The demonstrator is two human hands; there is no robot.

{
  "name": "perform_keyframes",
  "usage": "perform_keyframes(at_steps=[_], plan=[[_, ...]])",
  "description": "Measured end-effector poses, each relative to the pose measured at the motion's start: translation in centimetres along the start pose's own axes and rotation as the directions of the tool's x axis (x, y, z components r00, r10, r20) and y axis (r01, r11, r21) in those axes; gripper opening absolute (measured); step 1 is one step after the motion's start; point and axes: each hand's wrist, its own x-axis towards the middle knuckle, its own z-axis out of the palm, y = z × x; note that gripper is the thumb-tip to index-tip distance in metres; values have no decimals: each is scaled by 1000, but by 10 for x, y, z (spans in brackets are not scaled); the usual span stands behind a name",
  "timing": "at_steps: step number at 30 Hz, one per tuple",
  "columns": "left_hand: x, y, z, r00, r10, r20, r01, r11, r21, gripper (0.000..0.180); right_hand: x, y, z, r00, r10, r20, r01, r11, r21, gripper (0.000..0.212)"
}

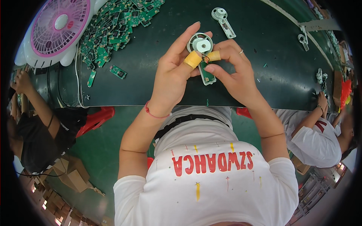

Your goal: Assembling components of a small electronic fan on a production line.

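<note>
My left hand (171, 67) grips a white plastic housing with a round ringed head (200, 44) and a narrow handle, holding it above the near part of the dark table. A green circuit board (207, 77) lies inside the handle. Thin red and dark wires (206, 58) show where head and handle meet. Right there, the bent index finger and thumb of my right hand (234, 67) close around the wires. Yellow tape wraps my left thumb and right index finger. A similar white housing (225, 25) lies farther off on the table.
Many green circuit boards (113, 32) are heaped at the far left, with a loose board (118, 71) nearer me. A pink and white fan (60, 28) stands beside them. Another white part (302, 41) lies far right. People sit on both sides; red stools (96, 119) stand below.
</note>
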Motion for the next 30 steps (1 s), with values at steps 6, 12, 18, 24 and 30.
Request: perform_keyframes(at_steps=[6,12,18,24,30], plan=[[5,-11,7,976,194,-100,-183,976,116,48,-4,-3,10,935,349,-57,-351,936,-37,41],[31,-19,28,969,237,-68,-227,965,128,61,8,5,-9,845,488,219,-534,775,337,17],[101,-50,-8,919,342,-198,-203,838,506,68,61,62,-51,703,709,60,-653,609,450,26],[111,-51,-28,878,462,-127,-223,628,745,46,151,254,-161,730,617,-294,-666,739,-103,35],[116,-50,-25,882,458,-114,-267,684,679,39,198,347,-223,646,509,-569,-762,473,-442,63]])
